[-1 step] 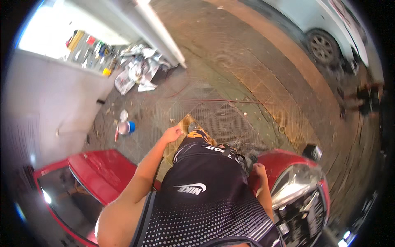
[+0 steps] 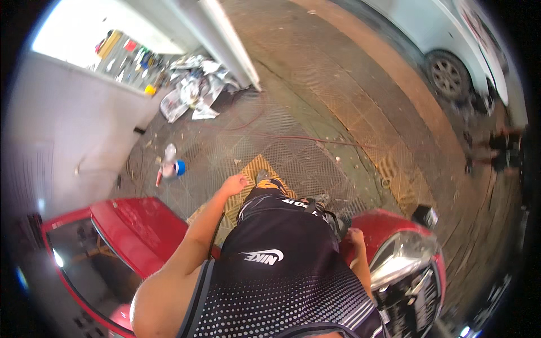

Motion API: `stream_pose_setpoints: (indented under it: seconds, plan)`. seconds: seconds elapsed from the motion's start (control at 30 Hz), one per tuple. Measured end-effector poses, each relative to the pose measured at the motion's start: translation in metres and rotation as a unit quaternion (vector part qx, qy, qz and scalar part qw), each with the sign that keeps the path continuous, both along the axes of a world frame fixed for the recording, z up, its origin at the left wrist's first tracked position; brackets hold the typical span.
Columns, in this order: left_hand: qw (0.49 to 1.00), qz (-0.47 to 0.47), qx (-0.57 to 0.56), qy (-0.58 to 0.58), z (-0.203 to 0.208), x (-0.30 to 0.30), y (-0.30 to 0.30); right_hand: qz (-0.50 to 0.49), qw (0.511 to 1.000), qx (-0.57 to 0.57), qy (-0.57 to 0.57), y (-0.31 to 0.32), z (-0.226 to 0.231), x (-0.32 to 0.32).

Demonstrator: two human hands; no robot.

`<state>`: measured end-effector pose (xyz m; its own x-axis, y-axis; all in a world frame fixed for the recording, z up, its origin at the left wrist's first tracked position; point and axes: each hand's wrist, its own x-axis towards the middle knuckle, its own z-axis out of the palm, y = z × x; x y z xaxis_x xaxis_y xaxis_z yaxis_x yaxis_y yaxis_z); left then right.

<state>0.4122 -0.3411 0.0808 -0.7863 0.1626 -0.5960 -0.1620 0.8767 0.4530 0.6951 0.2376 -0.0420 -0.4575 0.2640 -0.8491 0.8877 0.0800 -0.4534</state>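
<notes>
R hand rests on the red car panel just beside the hip, fingers look loosely curled on it but can't tell for sure; L hand hangs free w/ fingers curled, farther from that panel.

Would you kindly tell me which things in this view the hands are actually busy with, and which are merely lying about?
In hand:
- right hand, resting on the red car's front wing
- left hand, hanging free beside the open red door; grip loosely closed, empty

Lying about:
- clear bottle
- blue cup
- crumpled newspaper
- red hose
- parked white car
</notes>
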Motion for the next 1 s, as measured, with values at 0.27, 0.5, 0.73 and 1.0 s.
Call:
stream_pose_setpoints:
  seconds: [0.27,0.5,0.73,1.0]
  plan:
    - [0.976,0.195,-0.053,-0.087,-0.041,0.093,-0.164,-0.138,0.99,-0.034,-0.026,-0.023,0.004,-0.076]
    - [0.875,0.48,0.064,0.012,-0.043,0.163,-0.239,0.37,0.911,0.148,0.107,-0.152,0.002,-0.26]
    - [0.757,0.639,0.121,-0.064,-0.092,0.296,-0.239,0.37,0.907,0.024,0.201,-0.308,0.061,-0.419]
    - [0.775,0.556,0.224,-0.198,-0.101,0.351,-0.166,0.472,0.863,0.14,0.114,-0.344,0.055,-0.479]
